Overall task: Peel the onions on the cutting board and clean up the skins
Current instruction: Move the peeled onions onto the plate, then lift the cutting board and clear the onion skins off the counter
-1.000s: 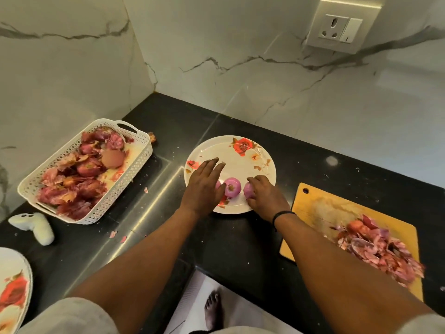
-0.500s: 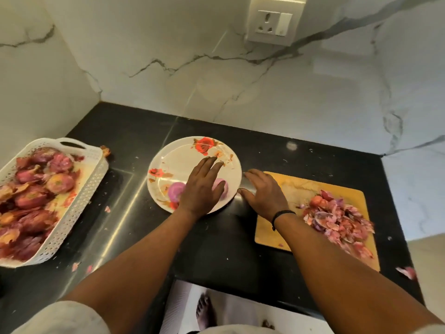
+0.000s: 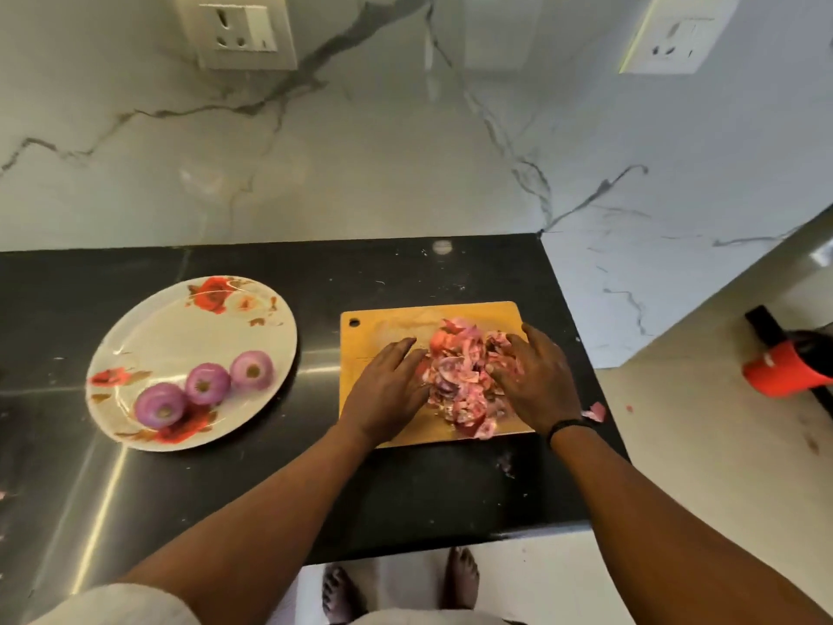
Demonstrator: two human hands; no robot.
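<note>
Three peeled purple onions [image 3: 205, 390] lie side by side on a white plate with red flowers [image 3: 180, 327], left on the black counter. A wooden cutting board [image 3: 387, 324] lies to the right of the plate and carries a heap of pink onion skins [image 3: 464, 381]. My left hand [image 3: 390, 392] rests flat on the board with straight fingers against the heap's left side. My right hand [image 3: 536, 376] touches the heap's right side, fingers spread and slightly bent over the skins. Both hands flank the pile.
A loose piece of skin [image 3: 595, 411] lies at the counter's right edge, with small scraps near the front edge [image 3: 505, 464]. A red and black object [image 3: 784, 367] sits on the floor to the right. Marble wall with sockets [image 3: 241, 31] stands behind.
Both hands left the plate and moved right onto the cutting board, either side of the skin heap. The view swung right; the white basket of onions has gone out of frame.
</note>
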